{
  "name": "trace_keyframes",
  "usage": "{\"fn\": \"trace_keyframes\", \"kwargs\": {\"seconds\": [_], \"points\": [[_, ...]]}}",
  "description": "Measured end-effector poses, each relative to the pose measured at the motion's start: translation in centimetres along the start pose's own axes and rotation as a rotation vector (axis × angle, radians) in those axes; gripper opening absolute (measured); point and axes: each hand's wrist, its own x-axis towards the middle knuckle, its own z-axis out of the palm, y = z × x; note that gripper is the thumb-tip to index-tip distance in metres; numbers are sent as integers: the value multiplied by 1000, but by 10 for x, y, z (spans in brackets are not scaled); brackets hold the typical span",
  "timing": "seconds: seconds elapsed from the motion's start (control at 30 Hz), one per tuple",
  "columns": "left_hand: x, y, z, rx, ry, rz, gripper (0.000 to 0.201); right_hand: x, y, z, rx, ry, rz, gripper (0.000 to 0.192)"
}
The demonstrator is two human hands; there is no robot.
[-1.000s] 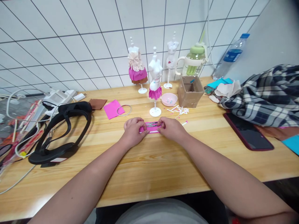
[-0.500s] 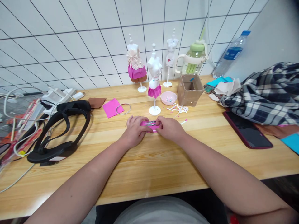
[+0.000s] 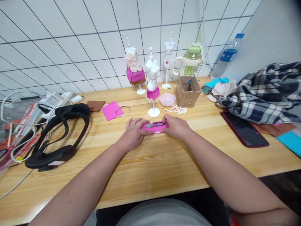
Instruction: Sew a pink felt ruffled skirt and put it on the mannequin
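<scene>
Pink paper strip (image 3: 154, 126) now more exposed than half second ago; hands spread slightly apart. Left hand (image 3: 133, 131) presses strip's left end, right hand (image 3: 176, 127) pinches right end, strip flat on wooden table (image 3: 164, 163) between them, before white mannequin (image 3: 152, 82).

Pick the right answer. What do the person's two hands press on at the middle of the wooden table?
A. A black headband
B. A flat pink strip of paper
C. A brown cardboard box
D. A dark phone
B: the left hand and right hand both rest on the ends of a pink strip of paper lying flat on the table; the box, phone and headband lie apart, untouched.
</scene>
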Motion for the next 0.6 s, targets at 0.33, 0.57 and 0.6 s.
{"fn": "trace_keyframes", "kwargs": {"seconds": [0.33, 0.57, 0.6], "points": [[-8, -5, -1, 75, -19, 89, 50, 4, 12, -2, 217, 110, -100, 29], [-10, -7, -14, 118, 148, 106, 43, 1, 3, 8, 28, 93, -158, 28], [-12, -14, -19, 144, 226, 44, 41, 1, 3, 7, 59, 99, -159, 27]]}}
